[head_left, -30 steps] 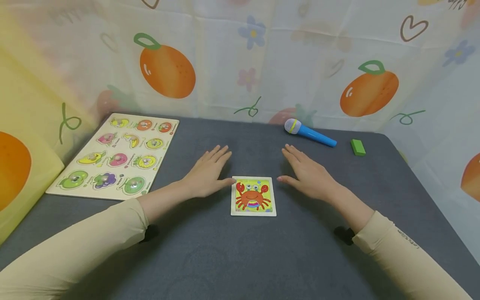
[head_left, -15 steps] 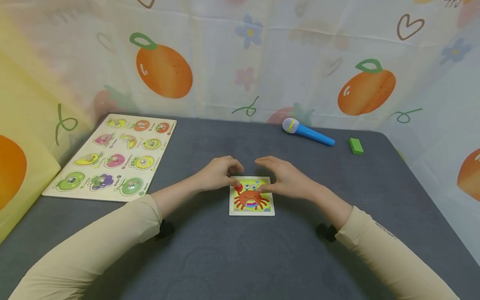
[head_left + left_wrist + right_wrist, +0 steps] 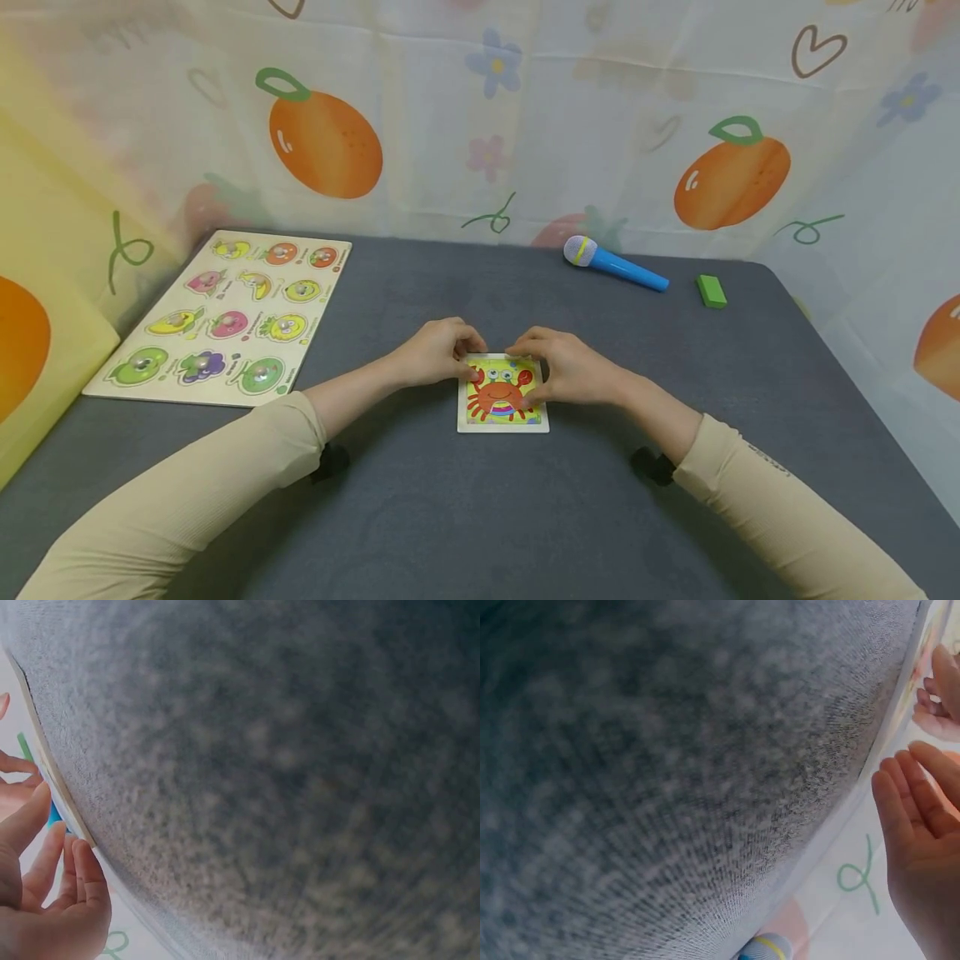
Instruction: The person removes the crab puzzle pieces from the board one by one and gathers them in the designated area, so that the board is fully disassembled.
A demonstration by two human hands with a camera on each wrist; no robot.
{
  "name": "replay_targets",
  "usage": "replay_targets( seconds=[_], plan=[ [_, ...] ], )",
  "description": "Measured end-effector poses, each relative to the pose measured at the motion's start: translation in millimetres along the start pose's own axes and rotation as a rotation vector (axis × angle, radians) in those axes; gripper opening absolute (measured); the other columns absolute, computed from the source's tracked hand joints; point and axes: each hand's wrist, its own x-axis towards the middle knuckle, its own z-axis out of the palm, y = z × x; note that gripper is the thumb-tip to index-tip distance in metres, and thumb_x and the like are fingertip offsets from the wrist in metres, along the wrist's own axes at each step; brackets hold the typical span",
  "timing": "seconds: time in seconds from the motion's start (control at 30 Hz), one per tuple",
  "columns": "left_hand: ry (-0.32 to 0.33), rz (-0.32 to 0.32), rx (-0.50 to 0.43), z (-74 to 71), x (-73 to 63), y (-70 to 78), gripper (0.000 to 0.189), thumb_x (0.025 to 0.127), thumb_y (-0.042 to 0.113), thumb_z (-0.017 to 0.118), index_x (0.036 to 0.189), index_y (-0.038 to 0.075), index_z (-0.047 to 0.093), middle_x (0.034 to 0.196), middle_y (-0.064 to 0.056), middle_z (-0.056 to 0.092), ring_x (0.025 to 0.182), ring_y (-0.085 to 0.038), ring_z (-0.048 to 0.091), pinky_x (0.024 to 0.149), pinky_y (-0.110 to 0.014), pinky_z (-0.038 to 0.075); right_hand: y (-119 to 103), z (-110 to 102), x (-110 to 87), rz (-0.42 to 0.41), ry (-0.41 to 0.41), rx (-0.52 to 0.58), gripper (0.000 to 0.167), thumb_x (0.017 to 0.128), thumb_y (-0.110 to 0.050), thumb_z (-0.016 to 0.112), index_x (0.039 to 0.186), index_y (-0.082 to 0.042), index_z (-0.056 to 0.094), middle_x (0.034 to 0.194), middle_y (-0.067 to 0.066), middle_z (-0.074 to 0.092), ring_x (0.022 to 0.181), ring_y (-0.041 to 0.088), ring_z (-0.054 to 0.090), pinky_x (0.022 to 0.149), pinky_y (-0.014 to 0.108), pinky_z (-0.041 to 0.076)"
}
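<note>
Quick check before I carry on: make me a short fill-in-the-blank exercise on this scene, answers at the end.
1. The left grip and the right grip are both at a small framed board picturing a red ____.
2. The toy microphone has a handle coloured ____.
3. In the head view, the green block lies to the ____ of the toy microphone.
4. The large fruit board has ____ rows of three pieces.

Missing words: crab; blue; right; four.
</note>
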Motion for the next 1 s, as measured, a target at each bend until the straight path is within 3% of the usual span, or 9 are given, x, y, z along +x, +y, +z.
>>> replay_targets(
  seconds=[1.0],
  plan=[
    [0.016,-0.008,0.034,1.6,-4.6,-0.8,0.035,0.08,0.018,0.082,0.111,0.007,0.071,0.108,-0.009,0.063,0.094,-0.019,0.059,0.084,-0.031,0.051,2.4,2.9,-1.9,-0.015,-0.022,-0.02,0.062,0.075,-0.034,0.086,0.128,-0.01,0.065,0.126,0.006,0.061,0.116,0.022,0.056,0.099,0.044,0.048]
  ],
)
